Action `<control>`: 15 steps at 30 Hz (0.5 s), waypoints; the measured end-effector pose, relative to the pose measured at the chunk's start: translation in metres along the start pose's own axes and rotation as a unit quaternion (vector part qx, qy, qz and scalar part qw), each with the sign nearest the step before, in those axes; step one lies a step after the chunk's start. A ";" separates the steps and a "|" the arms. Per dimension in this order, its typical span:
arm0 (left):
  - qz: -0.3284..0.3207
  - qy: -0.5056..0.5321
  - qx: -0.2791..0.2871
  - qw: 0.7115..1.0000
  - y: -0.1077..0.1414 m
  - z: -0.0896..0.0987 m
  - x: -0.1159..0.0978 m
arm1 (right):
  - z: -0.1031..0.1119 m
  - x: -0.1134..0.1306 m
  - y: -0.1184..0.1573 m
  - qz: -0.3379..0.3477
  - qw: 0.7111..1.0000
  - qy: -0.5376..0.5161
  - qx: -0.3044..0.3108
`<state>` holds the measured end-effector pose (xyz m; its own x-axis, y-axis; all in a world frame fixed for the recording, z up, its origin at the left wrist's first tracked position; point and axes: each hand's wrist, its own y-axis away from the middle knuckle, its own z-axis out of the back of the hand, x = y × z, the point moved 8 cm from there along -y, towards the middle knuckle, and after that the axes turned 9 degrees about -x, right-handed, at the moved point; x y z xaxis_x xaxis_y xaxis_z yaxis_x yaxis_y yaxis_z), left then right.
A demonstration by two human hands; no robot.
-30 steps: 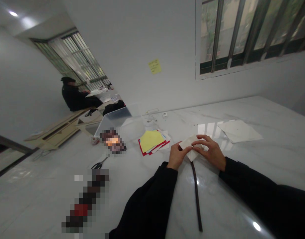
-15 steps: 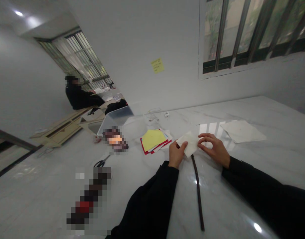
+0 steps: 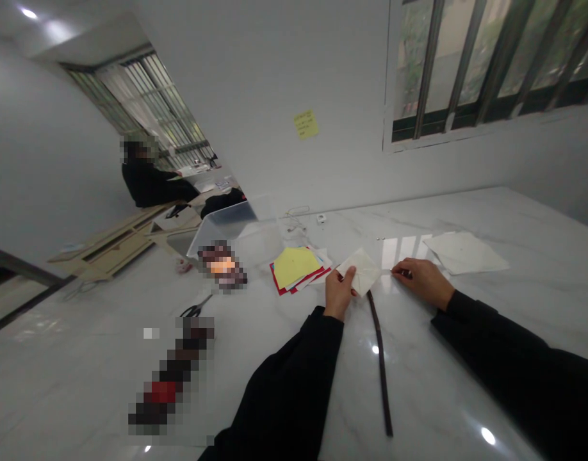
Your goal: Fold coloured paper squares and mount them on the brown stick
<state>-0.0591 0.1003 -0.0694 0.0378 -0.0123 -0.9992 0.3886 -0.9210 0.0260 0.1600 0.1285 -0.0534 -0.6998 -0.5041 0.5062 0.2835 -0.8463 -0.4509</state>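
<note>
Between the thumb and fingers of my left hand [image 3: 339, 291] is a small folded piece of cream-white paper [image 3: 362, 274], held up over the table. Just under its lower corner begins a thin dark brown stick [image 3: 382, 374], which runs down the marble tabletop toward me. My right hand [image 3: 424, 282] is apart from the paper, to its right, with thumb and fingertips pinched together. A tiny pale bit shows at those fingertips, too small to make out. Left of my left hand lies a stack of coloured paper [image 3: 296, 266], yellow on top.
White sheets [image 3: 467, 251] lie at the right. Scissors [image 3: 192, 312] and two blurred-out items [image 3: 223, 264] are on the left, near a clear plastic bin [image 3: 236, 221]. A thin cable [image 3: 296, 218] lies by the wall. Another person [image 3: 152, 176] sits in the far room.
My right hand has drawn a little to the right, away from the paper, and its fingers have closed into a pinch. My left hand keeps its hold on the paper.
</note>
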 end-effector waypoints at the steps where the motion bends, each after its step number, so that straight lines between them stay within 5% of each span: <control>1: 0.002 0.002 -0.006 1.000 0.000 0.001 0.000 | 0.000 -0.001 0.000 -0.002 1.000 0.003 0.000; 9: 0.024 0.031 -0.021 0.999 -0.001 0.002 0.003 | 0.001 -0.003 -0.001 -0.003 0.998 -0.011 -0.068; 15: 0.018 0.031 -0.015 0.999 -0.002 0.003 0.003 | -0.015 0.005 -0.011 0.021 0.999 -0.013 -0.042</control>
<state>-0.0626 0.1012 -0.0723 0.1094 -0.0196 -0.9938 0.4137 -0.9082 0.0635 0.1440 0.1376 -0.0568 -0.6712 -0.5439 0.5036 0.2549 -0.8073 -0.5322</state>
